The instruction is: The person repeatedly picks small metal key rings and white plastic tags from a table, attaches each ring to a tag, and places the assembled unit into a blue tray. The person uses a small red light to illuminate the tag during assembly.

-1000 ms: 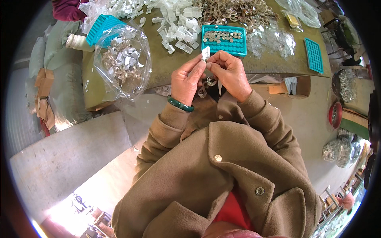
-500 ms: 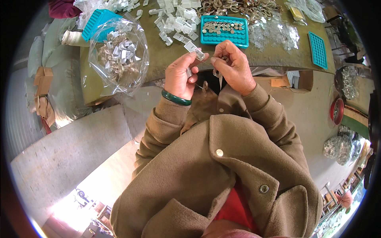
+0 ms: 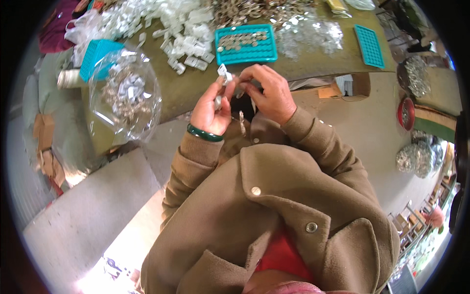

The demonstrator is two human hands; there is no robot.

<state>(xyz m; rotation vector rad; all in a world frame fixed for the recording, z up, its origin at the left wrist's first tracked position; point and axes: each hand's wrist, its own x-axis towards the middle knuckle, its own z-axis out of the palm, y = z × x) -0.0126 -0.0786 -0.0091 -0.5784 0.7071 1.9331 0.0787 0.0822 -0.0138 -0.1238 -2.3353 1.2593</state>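
Note:
My left hand (image 3: pixel 211 110), with a dark green bangle at its wrist, pinches a small white plastic piece (image 3: pixel 223 71) that sticks up past the fingertips. Another pale bit (image 3: pixel 218 102) shows against its palm. My right hand (image 3: pixel 270 93) is closed close beside it, thumb and fingers pinched; what they grip is mostly hidden. Below the hands, in front of the coat, hangs a short brownish strand (image 3: pixel 242 123). Just beyond them on the table stands a teal tray (image 3: pixel 262 57) carrying several round metallic discs (image 3: pixel 240 40).
White plastic pieces (image 3: pixel 188 36) lie heaped beyond my left hand. Farther back is a pile of brownish strands (image 3: pixel 245 10), beside clear flat pieces (image 3: pixel 311 36). A clear bag (image 3: pixel 125 98) of mixed parts sits left; a second teal tray (image 3: pixel 369 46) lies right.
The view has shifted, so the table things sit farther left. My right hand has turned and closed in on the left fingertips. The strand hangs lower and shows more plainly.

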